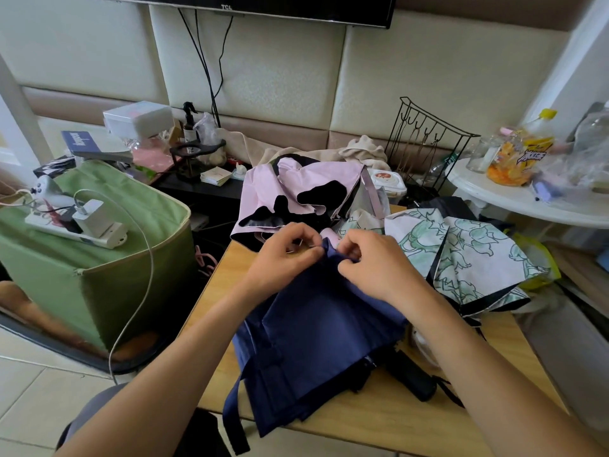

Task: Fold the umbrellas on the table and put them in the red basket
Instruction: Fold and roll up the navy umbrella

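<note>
A navy blue umbrella [313,341] lies collapsed on the wooden table [389,420], its black handle [412,377] pointing toward the near right. My left hand [283,258] and my right hand [372,262] both pinch the far edge of its navy fabric, close together. Behind them lies a pink umbrella [296,192] with a black lining. To the right lies a white umbrella with a green leaf print [461,258]. No red basket shows in this view.
A green fabric box [99,258] with a power strip and chargers on top stands left of the table. A black wire rack [425,143] and cluttered shelf sit behind. A white round table [527,206] with bottles is at the right.
</note>
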